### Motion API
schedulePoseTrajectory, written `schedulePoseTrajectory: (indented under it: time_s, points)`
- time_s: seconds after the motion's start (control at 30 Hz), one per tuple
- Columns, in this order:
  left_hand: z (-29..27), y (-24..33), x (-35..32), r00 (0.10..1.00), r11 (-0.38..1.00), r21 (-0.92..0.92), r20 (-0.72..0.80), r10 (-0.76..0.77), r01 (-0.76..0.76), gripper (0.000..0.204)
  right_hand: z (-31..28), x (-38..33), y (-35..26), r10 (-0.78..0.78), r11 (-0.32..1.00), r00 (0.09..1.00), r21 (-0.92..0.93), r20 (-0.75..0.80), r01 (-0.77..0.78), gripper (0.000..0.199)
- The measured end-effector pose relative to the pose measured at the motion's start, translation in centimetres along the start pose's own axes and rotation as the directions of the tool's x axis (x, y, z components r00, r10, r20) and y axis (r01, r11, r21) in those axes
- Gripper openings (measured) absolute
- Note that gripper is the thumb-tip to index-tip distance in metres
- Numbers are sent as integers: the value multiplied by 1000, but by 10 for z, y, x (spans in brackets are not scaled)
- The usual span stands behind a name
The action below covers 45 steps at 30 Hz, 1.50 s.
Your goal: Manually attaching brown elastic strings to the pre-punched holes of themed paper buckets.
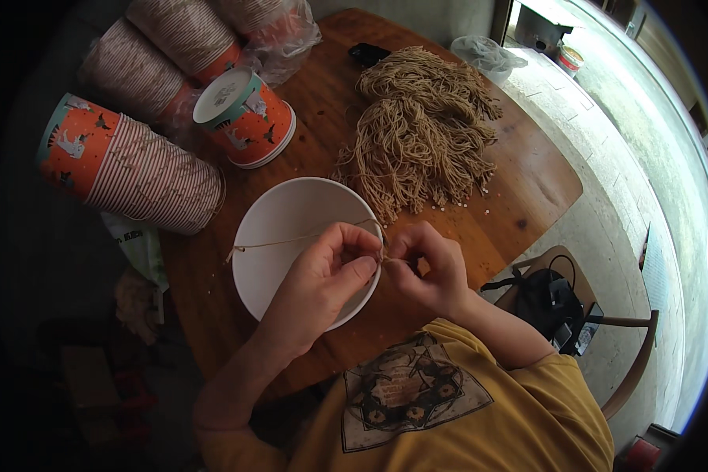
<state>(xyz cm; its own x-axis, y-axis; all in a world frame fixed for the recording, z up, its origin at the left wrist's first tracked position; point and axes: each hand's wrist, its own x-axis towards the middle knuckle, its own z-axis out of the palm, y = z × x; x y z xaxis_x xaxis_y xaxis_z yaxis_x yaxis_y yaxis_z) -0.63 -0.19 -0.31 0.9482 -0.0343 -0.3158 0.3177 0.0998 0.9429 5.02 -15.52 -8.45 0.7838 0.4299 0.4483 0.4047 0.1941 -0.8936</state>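
Head: twine (242,248) (partly hidden) between 2 hands (324,277) (435,271)

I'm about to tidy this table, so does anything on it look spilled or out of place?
Small white bits lie scattered on the table by the lower right of the string pile; they look spilled, being loose and outside any container. They are too small to identify. Nothing else stands out.
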Motion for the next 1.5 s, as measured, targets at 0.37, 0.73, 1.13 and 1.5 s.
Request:
schedulePoseTrajectory:
  time_s: [0.37, 0.73, 1.13, 1.5]
  points:
    - [-1, -6, -2, 974, 909, 357, 13, 226, -216, 12, -1, 4, -13, 366, 756, 903, 494, 225, -429, 12]
    - [-2, -10, 1, 934, 776, 544, 45, 354, -321, 9, -5, 6, -6, 407, 549, 828, 621, 386, -560, 10]
    - [-1, -8, 0, 947, 813, 501, 40, 319, -295, 9, -2, 5, -5, 422, 399, 812, 722, 403, -565, 9]
    - [-2, -6, 2, 924, 757, 560, 41, 380, -336, 9, -3, 4, -3, 418, 388, 817, 735, 397, -556, 12]
